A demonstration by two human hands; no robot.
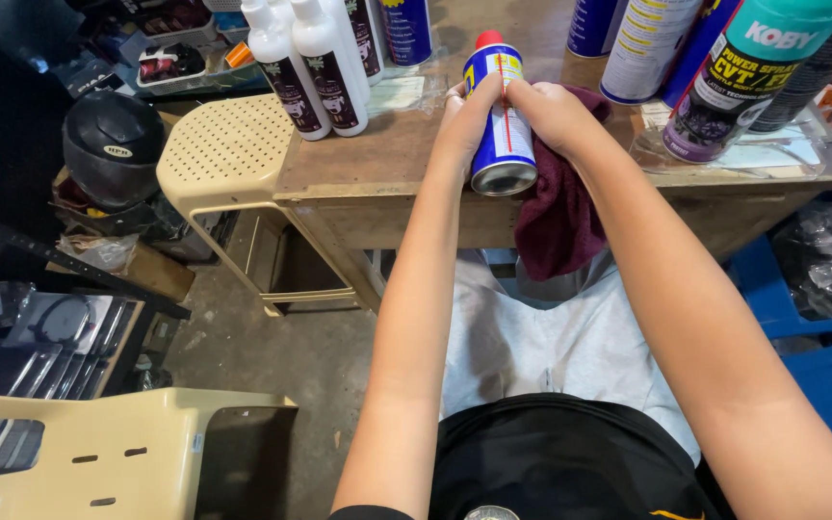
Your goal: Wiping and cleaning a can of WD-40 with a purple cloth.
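Cluttered wooden bench [387,154]: left hand [464,116] wraps the blue spray can [499,125]; right hand [556,111] clutches a maroon rag [556,221], hiding its fingertips.

We hold a blue spray can [499,116] with a red cap between both hands, above the edge of a wooden table [377,159]. Our left hand [464,111] grips its side. Our right hand [556,114] presses a dark red cloth [556,221] against it. White bottles [315,63] stand near.
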